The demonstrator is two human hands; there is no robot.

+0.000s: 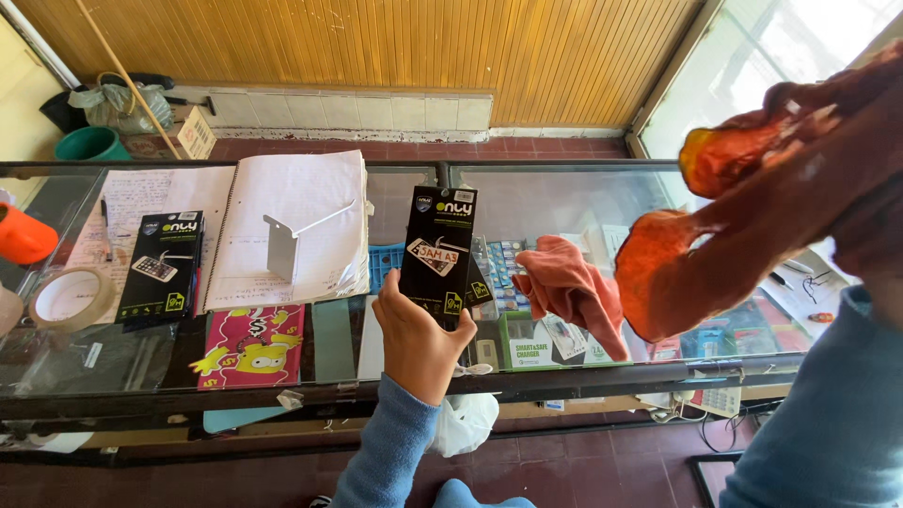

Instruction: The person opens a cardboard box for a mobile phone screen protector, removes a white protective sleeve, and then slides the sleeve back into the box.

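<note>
Head view: left hand (414, 343) clamped around lower end of black screen-protector box (437, 254), held upright above glass counter (564, 202), just clear of surface. Right hand (752, 202) raised close to camera, blurred, fingers spread, gripping nothing visible. Pink cloth (569, 287) crumpled on glass just beside box. Second black box (162, 265) lying flat near open notebook (287, 226), tape roll (68, 296) further left. Risk: one-handed low grip on tall box, could tip or slip onto glass. Right hand swinging in could clip box top.

Right hand (752, 216) blurred, too close, cut by edge; grip unclear. Tape roll (68, 297) partly cut off.
</note>
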